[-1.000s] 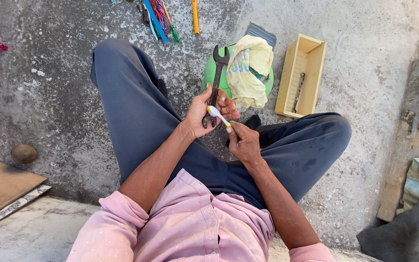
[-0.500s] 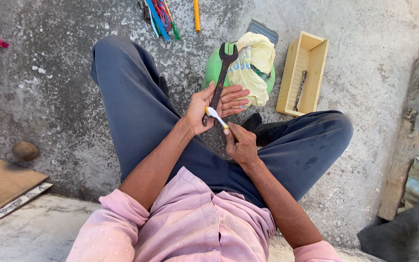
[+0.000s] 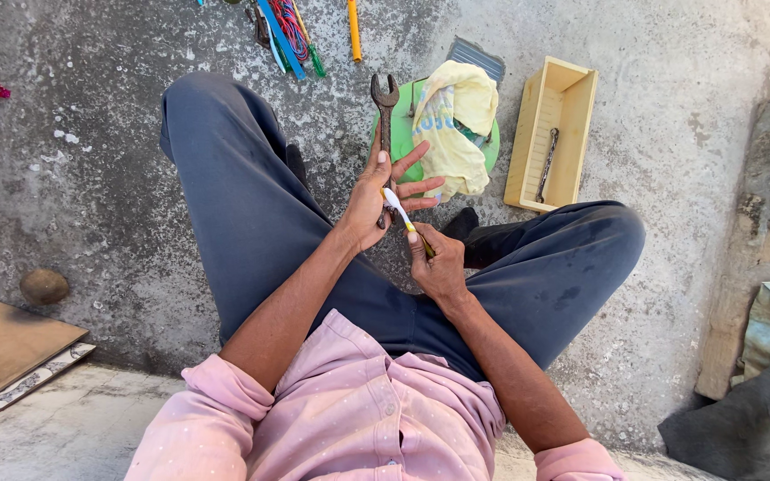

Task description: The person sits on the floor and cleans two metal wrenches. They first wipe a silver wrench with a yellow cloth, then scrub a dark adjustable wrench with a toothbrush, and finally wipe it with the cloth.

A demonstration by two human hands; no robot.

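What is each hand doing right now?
Left hand: holding the dark wrench, fingers partly spread.
Right hand: closed on the toothbrush, its head against the wrench.

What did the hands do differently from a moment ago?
Hardly anything. The left hand still holds the dark, rusty open-ended metal wrench, whose head now reaches slightly farther up over the green round lid. The right hand keeps the small white-headed brush against the wrench's shaft. The yellow cloth and the yellow wooden box stayed put.

Pink dotted shirt, sleeves rolled up, dark blue trousers
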